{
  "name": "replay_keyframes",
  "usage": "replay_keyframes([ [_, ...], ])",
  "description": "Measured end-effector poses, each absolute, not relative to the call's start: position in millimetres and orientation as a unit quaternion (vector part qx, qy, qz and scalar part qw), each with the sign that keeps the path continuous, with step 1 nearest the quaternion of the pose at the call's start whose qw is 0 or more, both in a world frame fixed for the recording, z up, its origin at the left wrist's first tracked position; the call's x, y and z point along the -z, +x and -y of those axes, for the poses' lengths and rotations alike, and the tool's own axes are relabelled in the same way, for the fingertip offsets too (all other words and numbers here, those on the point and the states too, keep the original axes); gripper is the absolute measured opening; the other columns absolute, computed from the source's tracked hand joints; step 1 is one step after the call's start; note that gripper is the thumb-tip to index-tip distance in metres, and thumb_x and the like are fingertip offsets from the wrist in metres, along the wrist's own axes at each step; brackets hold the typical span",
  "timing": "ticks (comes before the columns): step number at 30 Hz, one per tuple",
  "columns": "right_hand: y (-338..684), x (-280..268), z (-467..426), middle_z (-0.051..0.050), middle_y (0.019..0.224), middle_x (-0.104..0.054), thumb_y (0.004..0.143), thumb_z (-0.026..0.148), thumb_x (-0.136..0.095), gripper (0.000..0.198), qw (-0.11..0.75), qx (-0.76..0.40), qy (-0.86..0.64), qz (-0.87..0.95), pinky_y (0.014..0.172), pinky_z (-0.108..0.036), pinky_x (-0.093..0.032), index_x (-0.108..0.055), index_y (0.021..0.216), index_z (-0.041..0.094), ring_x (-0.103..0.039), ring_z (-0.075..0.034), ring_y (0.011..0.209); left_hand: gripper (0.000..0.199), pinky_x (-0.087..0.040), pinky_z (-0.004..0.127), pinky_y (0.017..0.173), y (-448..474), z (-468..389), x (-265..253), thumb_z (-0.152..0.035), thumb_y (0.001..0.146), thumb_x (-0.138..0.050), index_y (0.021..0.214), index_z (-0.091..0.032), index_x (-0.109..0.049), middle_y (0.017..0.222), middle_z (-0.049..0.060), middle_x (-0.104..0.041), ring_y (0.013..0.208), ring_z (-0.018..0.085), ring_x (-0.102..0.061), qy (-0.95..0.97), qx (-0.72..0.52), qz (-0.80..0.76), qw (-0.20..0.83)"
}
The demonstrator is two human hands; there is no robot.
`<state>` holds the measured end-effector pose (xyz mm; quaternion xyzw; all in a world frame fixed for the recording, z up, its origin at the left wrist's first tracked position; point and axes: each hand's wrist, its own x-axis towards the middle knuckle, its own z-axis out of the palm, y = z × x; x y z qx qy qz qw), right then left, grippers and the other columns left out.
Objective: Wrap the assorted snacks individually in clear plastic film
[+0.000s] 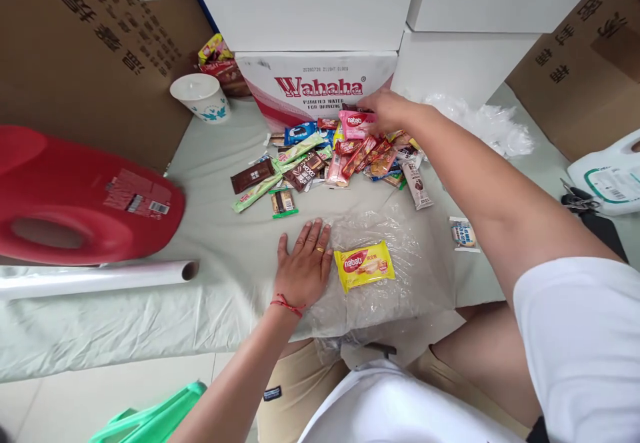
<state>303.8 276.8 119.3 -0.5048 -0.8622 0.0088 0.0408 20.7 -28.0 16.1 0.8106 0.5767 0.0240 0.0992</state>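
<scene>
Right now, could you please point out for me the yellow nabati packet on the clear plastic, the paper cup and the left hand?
Yellow nabati packet (pixel 365 266): head view, middle of its printed face.
Paper cup (pixel 210 106): head view, its outer wall.
Left hand (pixel 302 270): head view, back of the hand.

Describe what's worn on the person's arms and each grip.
The left grip has a gold-coloured ring on one finger and a red cord bracelet at its wrist. The right arm has a short white sleeve; its wrist looks bare. No left sleeve shows.
</scene>
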Motion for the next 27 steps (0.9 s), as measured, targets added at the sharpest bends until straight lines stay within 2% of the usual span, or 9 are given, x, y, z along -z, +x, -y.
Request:
replay_keyframes([
  [2, 290, -118, -285, -0.014, 0.134, -0.065, 0.074, 0.042, -0.091, 0.072, -0.071, -0.022, -0.51, 0.857, 0.099, -0.043, -0.051, -0.068, 0.136, 0.013, -0.062, -0.032, 0.122, 0.059, -0.013, 0.068, 0.13, 20, 28, -15, -0.039, 0.109, -0.025, 0.165, -0.027, -0.04, 0.173, 0.007, -0.033, 0.161, 0.03, -0.032, 0.811, -0.031, -0.575, 0.098],
  [4, 283, -114, -283, -0.016, 0.142, -0.058, 0.068, 0.046, -0.094, 0.088, -0.108, 0.001, -0.52, 0.847, 0.099, -0.044, -0.051, -0.061, 0.144, 0.016, -0.056, -0.037, 0.128, 0.059, -0.013, 0.069, 0.13, 20, 28, -14, -0.04, 0.109, -0.024, 0.165, -0.026, -0.04, 0.173, 0.007, -0.033, 0.161, 0.031, -0.032, 0.813, -0.034, -0.573, 0.099],
  [9, 289, -110, -255, -0.018, 0.138, -0.057, 0.084, 0.051, -0.076, 0.074, -0.008, 0.072, -0.52, 0.851, 0.103, -0.047, -0.043, -0.055, 0.142, 0.011, -0.05, -0.037, 0.126, 0.059, -0.014, 0.07, 0.129, 20, 28, -13, -0.04, 0.109, -0.026, 0.165, -0.027, -0.039, 0.173, 0.007, -0.033, 0.161, 0.031, -0.032, 0.813, -0.041, -0.572, 0.102],
  [13, 292, -140, -195, -0.02, 0.141, -0.054, 0.095, 0.054, -0.059, 0.074, 0.102, 0.101, -0.501, 0.853, 0.104, -0.05, -0.037, -0.042, 0.153, 0.012, -0.045, -0.041, 0.128, 0.058, -0.014, 0.07, 0.129, 20, 29, -12, -0.039, 0.109, -0.027, 0.164, -0.028, -0.04, 0.173, 0.008, -0.034, 0.161, 0.031, -0.032, 0.814, -0.058, -0.569, 0.106],
  [15, 288, -154, -149, -0.018, 0.134, -0.058, 0.096, 0.056, -0.057, 0.072, 0.089, 0.065, -0.447, 0.888, 0.101, -0.049, -0.037, -0.044, 0.153, 0.012, -0.049, -0.039, 0.122, 0.058, -0.013, 0.07, 0.129, 20, 29, -11, -0.039, 0.109, -0.028, 0.164, -0.028, -0.041, 0.172, 0.008, -0.035, 0.161, 0.031, -0.033, 0.815, -0.07, -0.564, 0.109],
  [17, 281, -159, -98, -0.015, 0.121, -0.064, 0.093, 0.056, -0.061, 0.068, 0.03, 0.005, -0.381, 0.924, 0.097, -0.046, -0.037, -0.053, 0.145, 0.014, -0.053, -0.036, 0.111, 0.058, -0.013, 0.071, 0.129, 19, 29, -11, -0.039, 0.108, -0.029, 0.164, -0.027, -0.042, 0.172, 0.009, -0.036, 0.16, 0.032, -0.033, 0.816, -0.08, -0.561, 0.112],
  [21, 264, -137, -16, -0.014, 0.105, -0.069, 0.087, 0.048, -0.074, 0.056, -0.081, -0.076, -0.313, 0.943, 0.088, -0.042, -0.039, -0.065, 0.13, 0.013, -0.056, -0.032, 0.099, 0.057, -0.013, 0.071, 0.129, 19, 29, -10, -0.038, 0.108, -0.03, 0.163, -0.027, -0.043, 0.171, 0.01, -0.038, 0.16, 0.032, -0.035, 0.816, -0.093, -0.558, 0.115],
  [24, 252, -109, 13, -0.017, 0.114, -0.071, 0.088, 0.046, -0.077, 0.06, -0.11, -0.103, -0.319, 0.936, 0.09, -0.042, -0.04, -0.064, 0.136, 0.013, -0.057, -0.033, 0.106, 0.058, -0.012, 0.072, 0.129, 21, 29, -9, -0.038, 0.108, -0.03, 0.163, -0.026, -0.044, 0.171, 0.01, -0.038, 0.159, 0.032, -0.035, 0.816, -0.1, -0.558, 0.112],
  [27, 246, -87, 26, -0.021, 0.14, -0.063, 0.085, 0.054, -0.081, 0.078, -0.082, -0.099, -0.347, 0.929, 0.1, -0.048, -0.04, -0.057, 0.148, 0.015, -0.053, -0.038, 0.122, 0.058, -0.011, 0.072, 0.129, 21, 30, -7, -0.037, 0.108, -0.03, 0.162, -0.025, -0.044, 0.171, 0.011, -0.038, 0.159, 0.031, -0.035, 0.813, -0.112, -0.56, 0.114],
])
